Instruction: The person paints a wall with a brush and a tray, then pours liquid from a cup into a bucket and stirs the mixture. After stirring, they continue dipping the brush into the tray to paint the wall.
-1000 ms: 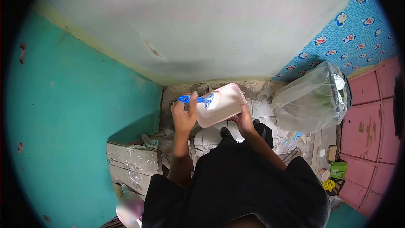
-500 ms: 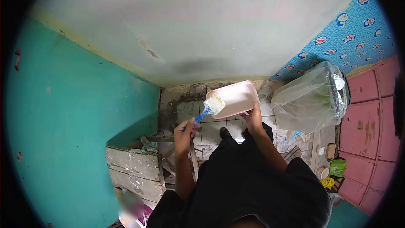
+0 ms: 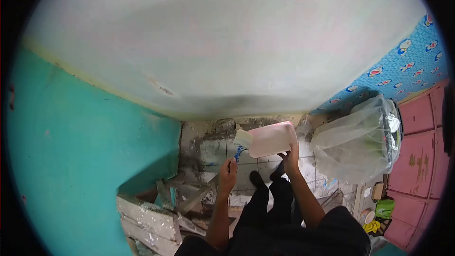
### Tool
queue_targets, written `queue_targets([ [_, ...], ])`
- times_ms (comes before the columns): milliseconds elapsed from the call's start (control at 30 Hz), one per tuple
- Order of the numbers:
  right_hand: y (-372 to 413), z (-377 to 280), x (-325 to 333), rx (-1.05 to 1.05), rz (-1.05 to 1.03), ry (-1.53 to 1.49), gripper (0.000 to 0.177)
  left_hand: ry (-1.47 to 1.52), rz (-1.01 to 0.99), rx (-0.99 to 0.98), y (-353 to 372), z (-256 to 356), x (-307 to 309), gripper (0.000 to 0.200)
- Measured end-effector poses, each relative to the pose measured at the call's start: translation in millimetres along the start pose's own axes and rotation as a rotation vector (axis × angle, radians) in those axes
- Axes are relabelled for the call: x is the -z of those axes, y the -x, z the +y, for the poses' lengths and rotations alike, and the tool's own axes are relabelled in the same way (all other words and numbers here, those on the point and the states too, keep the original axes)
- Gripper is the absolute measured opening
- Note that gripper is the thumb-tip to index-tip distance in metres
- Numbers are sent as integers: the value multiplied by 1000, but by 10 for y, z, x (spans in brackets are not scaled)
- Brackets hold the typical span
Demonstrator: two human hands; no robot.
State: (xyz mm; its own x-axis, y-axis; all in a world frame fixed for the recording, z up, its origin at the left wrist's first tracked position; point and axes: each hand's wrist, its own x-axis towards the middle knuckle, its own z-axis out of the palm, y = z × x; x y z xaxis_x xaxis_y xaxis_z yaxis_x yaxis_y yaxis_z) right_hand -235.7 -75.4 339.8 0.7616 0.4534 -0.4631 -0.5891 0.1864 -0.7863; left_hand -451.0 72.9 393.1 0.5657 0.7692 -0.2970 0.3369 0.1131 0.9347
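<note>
My left hand [image 3: 227,172] grips the blue handle of a paintbrush [image 3: 241,142]. Its wide bristles are loaded with whitish paint and rest at the left edge of a pink plastic container [image 3: 271,139]. My right hand [image 3: 290,156] holds that container from below, tilted, at about waist height. Both hands are out in front of me, above my black trousers and shoes [image 3: 258,178] on the dirty tiled floor [image 3: 213,149]. The white wall [image 3: 227,52] fills the view above.
A teal wall [image 3: 80,151] stands on the left. Paint-spattered wooden planks [image 3: 151,220] lie at lower left. A large clear plastic bag [image 3: 358,140] sits to the right, beside a pink cabinet [image 3: 424,156] and a blue cartoon-patterned cloth [image 3: 403,61]. Small containers [image 3: 379,206] stand at lower right.
The view tilted upward toward the wall. The brush left the inside of the container and swung down to its left edge; both hands sank lower in the picture.
</note>
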Motion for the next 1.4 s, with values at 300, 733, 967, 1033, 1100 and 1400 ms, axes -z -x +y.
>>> queue_targets([
  [300,-796,416,523,82,94,-44,50,161,146,-71,-1862,-1293,-804,31],
  [733,-1062,1145,1536,-44,161,-135,54,-23,308,-195,-3491,-3075,-1742,37],
  [967,-1416,1730,2039,-152,181,-134,56,-205,346,110,-3971,-4689,-2118,37],
  [1033,-1499,1843,2114,-140,191,-134,57,-229,368,220,-4073,-4904,-2162,37],
  [1100,-1546,1917,2186,-127,195,-128,57,-181,341,345,-4200,-5136,-2160,37],
  [1400,-1399,1697,2106,-110,160,-89,57,29,288,274,-4073,-3917,-1877,41],
])
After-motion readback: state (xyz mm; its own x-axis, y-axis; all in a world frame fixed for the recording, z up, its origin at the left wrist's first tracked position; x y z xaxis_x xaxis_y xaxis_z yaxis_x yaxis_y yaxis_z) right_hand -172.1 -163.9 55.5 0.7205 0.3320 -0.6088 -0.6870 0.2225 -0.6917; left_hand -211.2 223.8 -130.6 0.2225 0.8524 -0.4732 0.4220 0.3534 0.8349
